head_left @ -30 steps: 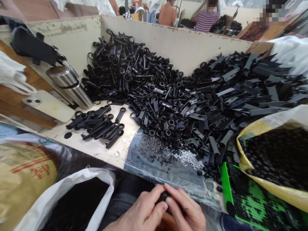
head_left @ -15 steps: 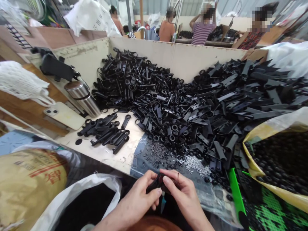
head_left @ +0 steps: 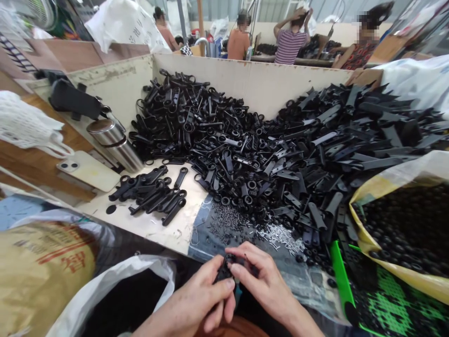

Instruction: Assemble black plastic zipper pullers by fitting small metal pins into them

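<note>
At the near edge of the bench, my left hand [head_left: 212,292] is closed round a small black plastic part [head_left: 223,271], its ring-like end facing up. The fingers of my right hand [head_left: 257,274] pinch that same part near its ring end, partly hiding it. Just beyond my hands lie a scatter of small dark screws [head_left: 228,222] and a patch of silver pins [head_left: 280,238]. A large heap of black plastic pieces with ringed ends [head_left: 210,126] rises behind them, and flat black blades [head_left: 326,135] are piled at the right.
A small group of black ringed pieces [head_left: 157,192] lies left on the bench. Beside it are a steel flask [head_left: 119,147] and a phone [head_left: 87,171]. An open white sack [head_left: 164,267], a green basket [head_left: 342,281] and a yellow bag [head_left: 372,234] flank me. Several people sit beyond.
The black part has tilted more upright between my hands, showing its ring end. My right fingers have shifted and lifted slightly. The whole view has drifted a little.
</note>
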Tool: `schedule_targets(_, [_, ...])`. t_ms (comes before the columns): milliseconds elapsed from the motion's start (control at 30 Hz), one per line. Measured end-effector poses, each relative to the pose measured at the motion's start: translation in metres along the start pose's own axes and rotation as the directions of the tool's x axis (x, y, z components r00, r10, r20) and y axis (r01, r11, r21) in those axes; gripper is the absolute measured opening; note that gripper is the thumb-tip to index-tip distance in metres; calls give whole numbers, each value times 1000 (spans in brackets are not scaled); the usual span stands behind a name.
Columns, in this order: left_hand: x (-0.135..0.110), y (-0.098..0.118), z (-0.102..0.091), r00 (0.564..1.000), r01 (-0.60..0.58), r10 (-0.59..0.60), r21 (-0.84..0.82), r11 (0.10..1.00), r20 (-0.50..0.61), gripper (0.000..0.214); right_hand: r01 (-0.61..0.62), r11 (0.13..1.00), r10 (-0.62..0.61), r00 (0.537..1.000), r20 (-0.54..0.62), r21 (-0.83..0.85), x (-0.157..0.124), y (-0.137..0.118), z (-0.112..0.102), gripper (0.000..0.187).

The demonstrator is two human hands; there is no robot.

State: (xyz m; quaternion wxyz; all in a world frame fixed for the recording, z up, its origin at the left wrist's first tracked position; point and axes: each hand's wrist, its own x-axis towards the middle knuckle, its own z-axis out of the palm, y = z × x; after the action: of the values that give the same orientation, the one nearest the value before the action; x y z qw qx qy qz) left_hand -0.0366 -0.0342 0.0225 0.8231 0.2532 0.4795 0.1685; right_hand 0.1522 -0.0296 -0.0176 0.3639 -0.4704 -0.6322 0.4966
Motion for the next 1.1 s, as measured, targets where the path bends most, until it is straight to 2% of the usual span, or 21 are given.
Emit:
schedule_targets(67, [0, 1, 0, 1000, 8, -8, -15, 1000, 10, 119, 12, 999, -12, 1000, 11, -35, -1, 1, -3, 32])
schedule_targets(133, [-2, 4, 0, 999, 12, -11, -7, 1000, 32, 114, 32, 999, -31, 999, 37, -30, -1, 0, -6, 31])
schedule_targets(267, [-5, 9, -1, 997, 13, -15, 29, 999, 77, 81, 40, 999, -38, 994, 102, -13, -3, -1, -9, 30])
schedule_targets(333, [-3, 9, -1, 997, 20, -21, 20, 1000, 74, 71, 25, 999, -23, 995, 95, -22, -3, 0, -9, 30])
schedule_targets(533, [1, -2, -1, 999, 53, -52, -64, 997, 15, 66, -34, 999, 34, 999, 11, -32, -6, 3, -4, 31])
schedule_targets(600, [-4, -6, -10, 999, 33, -34, -67, 997, -22, 62, -28, 999, 28, 999, 16, -33, -13, 4, -5, 34])
schedule_targets(667, [-11, -8, -25, 990, -30, 22, -54, 998, -136, 57, -14, 999, 14, 1000, 4, -50, -22, 6, -8, 35])
schedule_targets(733, [-15, -9, -43, 945, -125, 123, 15, 992, -303, 54, -19, 995, 14, 999, -48, -98, -31, 9, -10, 29])
schedule_targets(800, [-12, -10, -58, 877, -206, 248, 144, 968, -411, 51, -28, 986, 9, 994, -112, -167, -34, 13, -10, 23])
schedule_targets(867, [-3, -11, -65, 780, -270, 403, 323, 907, -479, 45, -8, 973, -26, 989, -144, -230, -30, 14, -7, 20])
schedule_targets(933, [8, -11, -66, 651, -292, 565, 520, 803, -507, 32, 33, 962, -73, 988, -139, -272, -21, 13, -4, 20])
schedule_targets(1000, [19, -10, -62, 579, -223, 655, 678, 701, -486, 22, 51, 953, -94, 987, -131, -298, -12, 10, -3, 21])
schedule_targets(1100, [27, -7, -53, 575, 1, 685, 837, 547, -448, 22, 30, 945, -83, 985, -151, -325, -7, 10, -5, 23])
